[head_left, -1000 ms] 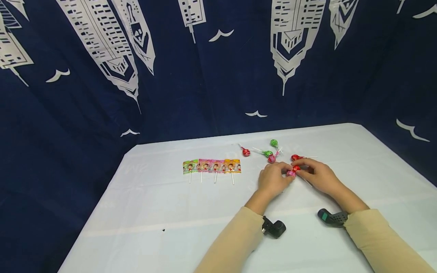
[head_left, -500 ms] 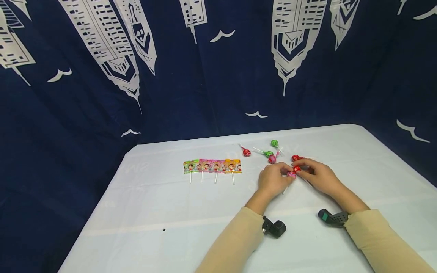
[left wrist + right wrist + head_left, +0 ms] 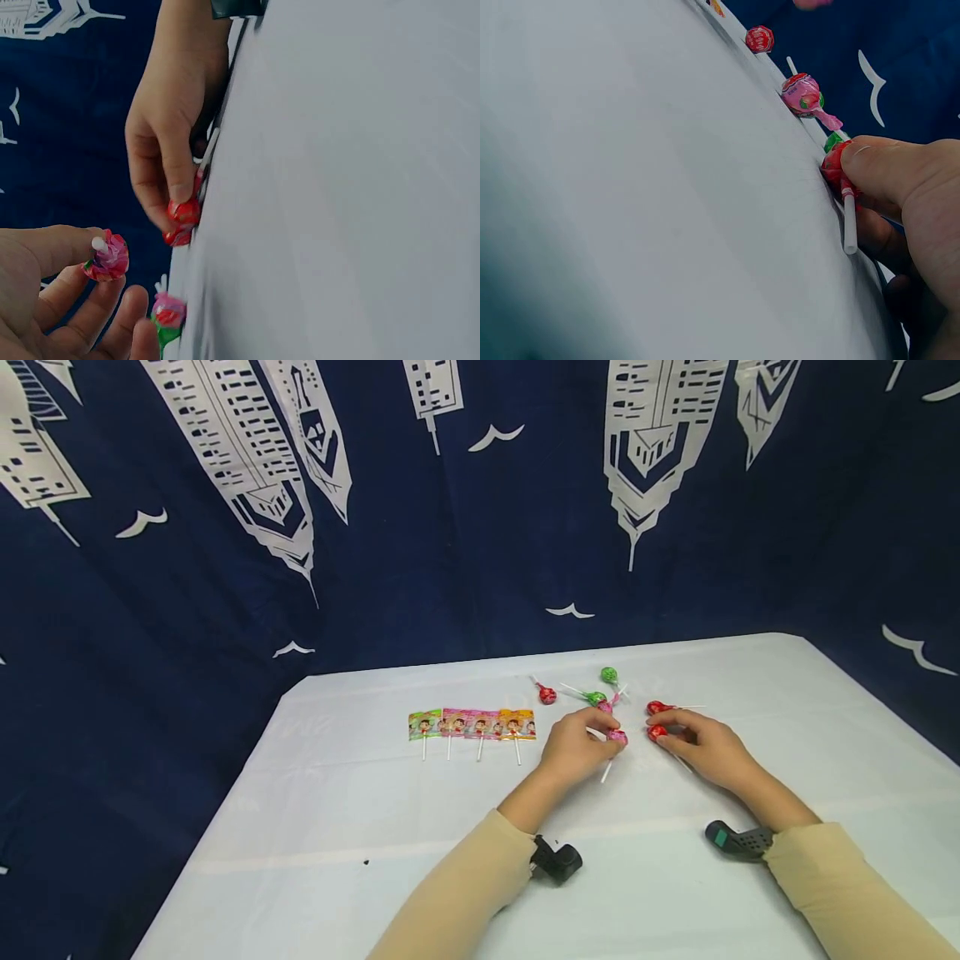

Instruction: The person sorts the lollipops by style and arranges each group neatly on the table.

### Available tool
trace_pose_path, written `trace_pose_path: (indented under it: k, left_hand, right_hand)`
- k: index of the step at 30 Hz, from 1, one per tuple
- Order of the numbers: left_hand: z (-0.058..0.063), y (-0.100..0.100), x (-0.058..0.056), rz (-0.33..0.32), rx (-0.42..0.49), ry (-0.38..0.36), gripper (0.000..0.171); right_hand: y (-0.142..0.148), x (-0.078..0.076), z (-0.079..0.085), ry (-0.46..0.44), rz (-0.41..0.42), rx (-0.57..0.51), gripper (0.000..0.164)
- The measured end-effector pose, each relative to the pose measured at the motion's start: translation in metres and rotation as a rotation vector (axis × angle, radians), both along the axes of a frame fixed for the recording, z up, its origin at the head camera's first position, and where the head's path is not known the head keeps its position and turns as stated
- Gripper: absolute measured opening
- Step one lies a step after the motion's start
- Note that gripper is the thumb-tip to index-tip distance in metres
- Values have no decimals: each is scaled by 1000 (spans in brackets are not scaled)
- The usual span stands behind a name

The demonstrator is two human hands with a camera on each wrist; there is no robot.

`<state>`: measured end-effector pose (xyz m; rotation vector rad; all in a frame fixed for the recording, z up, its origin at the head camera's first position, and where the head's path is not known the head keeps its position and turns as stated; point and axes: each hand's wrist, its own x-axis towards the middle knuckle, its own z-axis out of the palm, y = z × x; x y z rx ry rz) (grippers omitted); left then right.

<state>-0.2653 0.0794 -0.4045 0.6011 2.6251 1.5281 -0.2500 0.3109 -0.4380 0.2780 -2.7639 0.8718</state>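
My left hand (image 3: 576, 747) pinches a pink-wrapped lollipop (image 3: 617, 737) by its round head between thumb and fingers, its white stick pointing down toward me. In the left wrist view that pink lollipop (image 3: 111, 256) shows its stick end toward the camera. To the right, my right hand (image 3: 701, 745) pinches the head of a red lollipop (image 3: 657, 732) close over the table; its stick (image 3: 850, 225) sticks out below the thumb in the right wrist view. Another red lollipop (image 3: 660, 707) lies just beyond the right fingertips.
Behind the left hand lie green lollipops (image 3: 609, 675), a second pink lollipop (image 3: 802, 94) and a red lollipop (image 3: 547, 695). A row of flat-wrapped lollipops (image 3: 480, 724) in green, pink and orange stands to the left on the white table (image 3: 315, 802). A dark blue curtain (image 3: 450, 560) hangs behind.
My left hand has moved left, carrying the pink lollipop away from the red one. The right hand stays at the red lollipop. The head view has shifted slightly.
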Motion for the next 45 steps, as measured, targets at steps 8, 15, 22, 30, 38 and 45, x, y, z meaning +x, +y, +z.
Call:
trace_pose_path:
  k: [8,15,22,30,38,45]
  left_hand:
    - [8,-68,2,-38,110,-35,25]
    - [10,-126,3,19,174,-48,26]
    - [7,-172,-1,86,180,-66,31]
    - [-1,-226,-6,198,41,-43,28]
    - [-12,-262,-9,239,-113,24,21]
    - [-23,-279,-10,239,-123,36,20]
  right_hand:
    - [-1,0,2,-16,-1,-1,30]
    - [-1,1,1,-22,-1,10,31]
    - [3,4,2,-22,-11,13,31]
    - [4,3,-1,-2,-9,11,30]
    - [1,2,-1,-4,-8,3,30]
    - [-2,-1,0,-3,-2,6,30]
